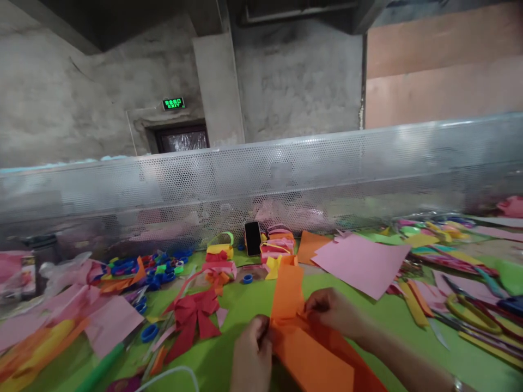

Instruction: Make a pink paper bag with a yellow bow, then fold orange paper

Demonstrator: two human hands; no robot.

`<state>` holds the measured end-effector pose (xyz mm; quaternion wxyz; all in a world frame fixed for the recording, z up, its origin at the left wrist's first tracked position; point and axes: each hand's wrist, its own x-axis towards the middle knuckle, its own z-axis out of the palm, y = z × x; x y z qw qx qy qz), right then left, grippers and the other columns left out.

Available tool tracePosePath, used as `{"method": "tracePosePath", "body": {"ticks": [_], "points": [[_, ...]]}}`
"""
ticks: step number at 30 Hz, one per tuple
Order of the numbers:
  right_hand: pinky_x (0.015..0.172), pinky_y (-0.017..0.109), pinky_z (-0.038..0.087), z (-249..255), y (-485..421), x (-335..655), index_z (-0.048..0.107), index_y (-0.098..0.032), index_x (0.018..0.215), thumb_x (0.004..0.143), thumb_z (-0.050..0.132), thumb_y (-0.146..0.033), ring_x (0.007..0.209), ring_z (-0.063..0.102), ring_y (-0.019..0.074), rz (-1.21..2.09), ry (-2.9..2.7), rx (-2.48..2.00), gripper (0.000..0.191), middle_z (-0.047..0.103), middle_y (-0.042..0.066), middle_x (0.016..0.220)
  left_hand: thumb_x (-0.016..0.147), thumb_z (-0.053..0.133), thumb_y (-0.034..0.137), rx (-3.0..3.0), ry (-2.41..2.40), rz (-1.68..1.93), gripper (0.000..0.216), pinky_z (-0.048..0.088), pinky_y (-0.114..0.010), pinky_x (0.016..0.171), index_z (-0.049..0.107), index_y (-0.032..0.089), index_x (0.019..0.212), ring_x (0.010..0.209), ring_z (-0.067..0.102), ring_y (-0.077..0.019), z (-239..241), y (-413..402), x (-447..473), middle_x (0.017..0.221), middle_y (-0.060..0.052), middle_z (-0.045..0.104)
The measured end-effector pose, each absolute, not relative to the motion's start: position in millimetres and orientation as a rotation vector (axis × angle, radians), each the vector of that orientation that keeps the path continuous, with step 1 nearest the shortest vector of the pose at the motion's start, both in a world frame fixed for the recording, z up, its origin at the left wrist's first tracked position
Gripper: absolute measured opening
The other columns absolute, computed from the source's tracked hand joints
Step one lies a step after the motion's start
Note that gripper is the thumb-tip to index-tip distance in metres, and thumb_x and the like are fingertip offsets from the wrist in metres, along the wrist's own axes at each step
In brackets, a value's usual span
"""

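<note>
Both of my hands pinch an orange paper piece [310, 359] low in the middle of the view. My left hand [252, 356] grips its gathered middle from the left, fingers closed. From the right, my right hand [333, 312] holds the same fold with curled fingers. One orange strip rises away from the pinch and another flat one runs toward me. A finished red paper bow [191, 316] lies on the green table [245, 305] just left of my hands.
A large pink sheet [362, 262] lies right of centre, with a black phone [252, 238] standing behind. Blue tape rings [150, 332] and paper scraps crowd the left; yellow-handled scissors [469, 311] and coloured strips fill the right. A perforated metal screen [261, 179] bounds the table's far side.
</note>
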<state>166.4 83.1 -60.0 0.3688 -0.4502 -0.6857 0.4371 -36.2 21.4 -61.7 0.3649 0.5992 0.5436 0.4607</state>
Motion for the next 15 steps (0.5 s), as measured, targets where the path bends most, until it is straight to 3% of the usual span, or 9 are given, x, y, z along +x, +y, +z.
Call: {"method": "tracePosePath", "body": {"ticks": [6, 9, 12, 15], "points": [[0.047, 0.021, 0.026, -61, 82, 164, 0.046, -0.02, 0.062, 0.051, 0.053, -0.02, 0.051, 0.037, 0.0085, 1.139, -1.636, -1.188, 0.013, 0.044, -0.007, 0.053, 0.069, 0.049, 0.022, 1.603, 1.501, 1.141, 0.013, 0.047, -0.03, 0.069, 0.062, 0.02, 0.071, 0.073, 0.063, -0.0222, -56, 22, -42, 0.074, -0.006, 0.068], [0.046, 0.021, 0.025, -59, 78, 163, 0.051, -0.02, 0.068, 0.05, 0.051, -0.019, 0.05, 0.036, 0.0083, 1.193, -1.668, -1.173, 0.018, 0.043, -0.008, 0.053, 0.069, 0.05, 0.022, 1.631, 1.527, 1.133, 0.016, 0.046, -0.031, 0.07, 0.065, 0.019, 0.072, 0.075, 0.064, -0.0229, -52, 21, -43, 0.076, -0.006, 0.07], [0.045, 0.021, 0.022, -55, 75, 163, 0.054, -0.018, 0.059, 0.049, 0.05, -0.018, 0.048, 0.035, 0.008, 1.276, -1.751, -1.151, 0.011, 0.043, -0.006, 0.051, 0.069, 0.05, 0.022, 1.608, 1.519, 1.124, 0.02, 0.046, -0.031, 0.073, 0.068, 0.019, 0.077, 0.08, 0.065, -0.0235, -49, 20, -43, 0.082, -0.007, 0.072], [0.044, 0.022, 0.021, -51, 72, 164, 0.053, -0.017, 0.053, 0.048, 0.049, -0.017, 0.048, 0.035, 0.0082, 1.322, -1.804, -1.159, 0.006, 0.042, -0.005, 0.05, 0.065, 0.051, 0.018, 1.631, 1.579, 1.047, 0.018, 0.045, -0.031, 0.07, 0.068, 0.02, 0.07, 0.076, 0.064, -0.0231, -47, 19, -40, 0.077, -0.005, 0.072]]}}
